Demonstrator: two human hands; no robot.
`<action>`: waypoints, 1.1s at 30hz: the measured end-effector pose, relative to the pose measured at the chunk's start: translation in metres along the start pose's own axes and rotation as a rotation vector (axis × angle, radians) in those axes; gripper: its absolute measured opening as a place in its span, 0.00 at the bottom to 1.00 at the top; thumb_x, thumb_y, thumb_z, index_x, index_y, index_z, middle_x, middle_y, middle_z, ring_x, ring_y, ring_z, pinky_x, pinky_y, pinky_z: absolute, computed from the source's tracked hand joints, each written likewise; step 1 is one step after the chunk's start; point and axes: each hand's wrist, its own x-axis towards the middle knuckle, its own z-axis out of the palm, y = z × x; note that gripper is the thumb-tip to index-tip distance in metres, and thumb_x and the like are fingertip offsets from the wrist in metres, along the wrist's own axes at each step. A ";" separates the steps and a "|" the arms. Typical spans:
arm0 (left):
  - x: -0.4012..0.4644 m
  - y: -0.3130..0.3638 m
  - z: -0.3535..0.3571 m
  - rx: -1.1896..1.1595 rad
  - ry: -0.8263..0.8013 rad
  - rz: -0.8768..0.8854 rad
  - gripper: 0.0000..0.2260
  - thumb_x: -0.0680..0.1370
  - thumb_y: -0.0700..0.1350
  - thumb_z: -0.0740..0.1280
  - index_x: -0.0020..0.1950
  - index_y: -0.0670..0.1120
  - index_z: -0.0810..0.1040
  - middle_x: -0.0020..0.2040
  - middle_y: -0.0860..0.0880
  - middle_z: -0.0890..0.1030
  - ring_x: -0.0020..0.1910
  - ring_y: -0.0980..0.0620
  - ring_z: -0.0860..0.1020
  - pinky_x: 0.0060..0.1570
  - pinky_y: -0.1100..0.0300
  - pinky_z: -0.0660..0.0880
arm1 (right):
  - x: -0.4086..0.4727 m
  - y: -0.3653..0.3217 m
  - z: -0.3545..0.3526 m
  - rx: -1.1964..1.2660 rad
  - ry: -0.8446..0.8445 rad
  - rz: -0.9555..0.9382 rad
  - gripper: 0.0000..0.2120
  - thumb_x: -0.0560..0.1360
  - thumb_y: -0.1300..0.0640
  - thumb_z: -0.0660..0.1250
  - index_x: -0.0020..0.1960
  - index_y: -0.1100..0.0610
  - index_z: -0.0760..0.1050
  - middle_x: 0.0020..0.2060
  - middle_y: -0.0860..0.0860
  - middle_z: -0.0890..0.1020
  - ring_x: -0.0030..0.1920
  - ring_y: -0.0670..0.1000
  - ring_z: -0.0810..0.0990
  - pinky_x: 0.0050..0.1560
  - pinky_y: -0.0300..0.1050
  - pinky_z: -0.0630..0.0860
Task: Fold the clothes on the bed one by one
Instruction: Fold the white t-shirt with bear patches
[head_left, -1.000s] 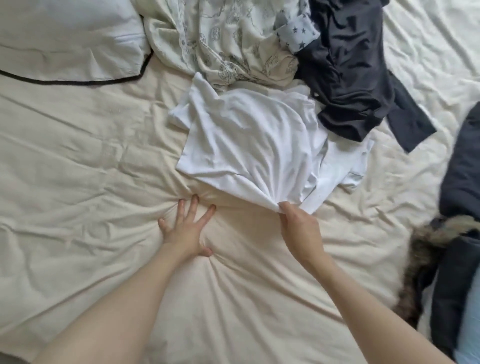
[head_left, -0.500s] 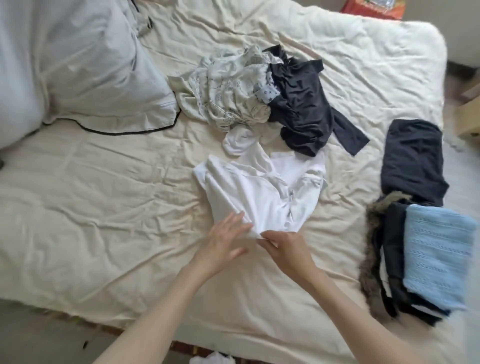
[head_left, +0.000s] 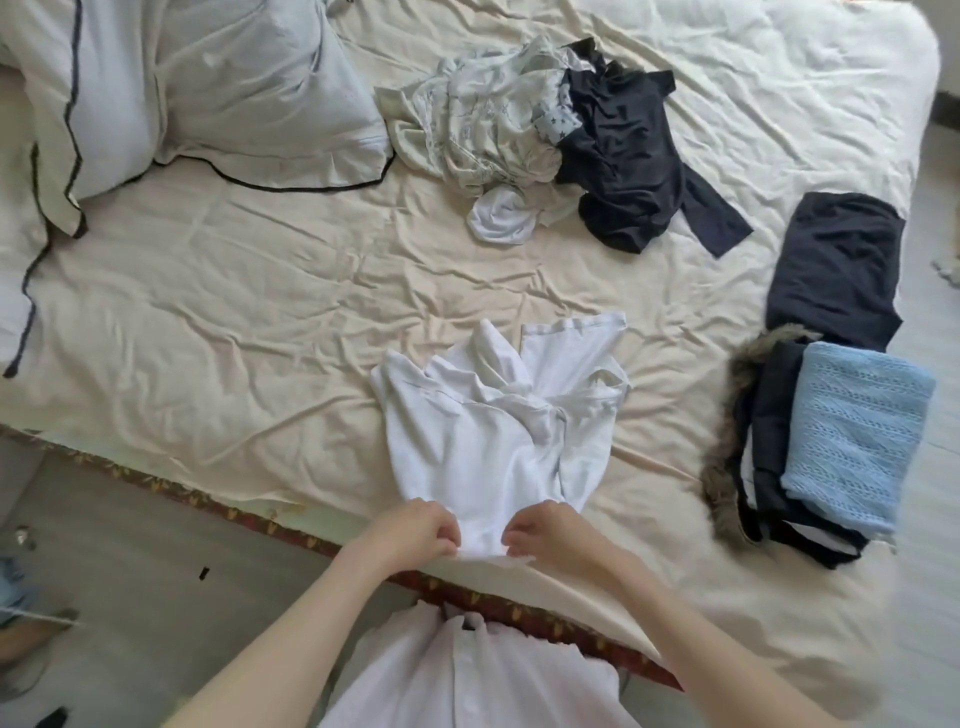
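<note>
White cotton at our hands: we see a white shirt (head_left: 488, 441) lying crumpled on the bed (head_left: 208, 322), its near edge drawn to the mattress rim just in front of us.
Left hand: our left hand (head_left: 415, 532) has its fingers curled, pinching the near edge of the shirt.
Right hand: our right hand (head_left: 545, 535) is curled the same way, pinching the same edge just beside the left.
Shirt's lie: the far part is bunched, with folds crossing over one another and one flap turned back; it is not flat yet.
Step in hand: we judge that we are drawing the shirt toward us to spread it before folding.
Doing it well: we should move the two hands apart along the edge to tension it, lift and shake lightly so the crossed folds drop open, then lay it flat and smooth it before the first fold.
Right of the shirt: a stack of folded clothes (head_left: 831, 441) sits well apart, a pale blue knit (head_left: 857, 441) on top and a fur trim at its side.
Farther off: an unfolded heap waits, a dark garment (head_left: 634, 156) touching a pale printed garment (head_left: 483, 130).
Far left: pillows (head_left: 234, 93) with dark piping.
</note>
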 end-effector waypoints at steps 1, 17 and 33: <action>0.005 0.001 0.003 -0.004 -0.012 -0.013 0.11 0.78 0.48 0.65 0.58 0.50 0.79 0.57 0.53 0.80 0.55 0.54 0.76 0.54 0.61 0.72 | 0.001 0.006 -0.002 0.031 0.014 0.038 0.08 0.77 0.57 0.63 0.45 0.55 0.80 0.40 0.47 0.82 0.48 0.50 0.81 0.52 0.45 0.77; 0.195 0.030 -0.008 0.209 0.310 0.031 0.33 0.78 0.50 0.64 0.77 0.45 0.51 0.74 0.43 0.61 0.72 0.44 0.61 0.68 0.51 0.59 | 0.150 0.143 -0.097 0.755 0.831 0.618 0.21 0.72 0.42 0.66 0.47 0.62 0.76 0.44 0.57 0.78 0.49 0.60 0.80 0.52 0.58 0.79; 0.039 0.099 -0.164 -0.261 0.580 0.464 0.28 0.76 0.42 0.69 0.74 0.52 0.63 0.65 0.60 0.67 0.62 0.65 0.66 0.60 0.75 0.62 | 0.009 -0.061 -0.156 0.180 0.663 -0.431 0.06 0.78 0.60 0.61 0.46 0.53 0.76 0.37 0.47 0.77 0.39 0.44 0.73 0.41 0.37 0.67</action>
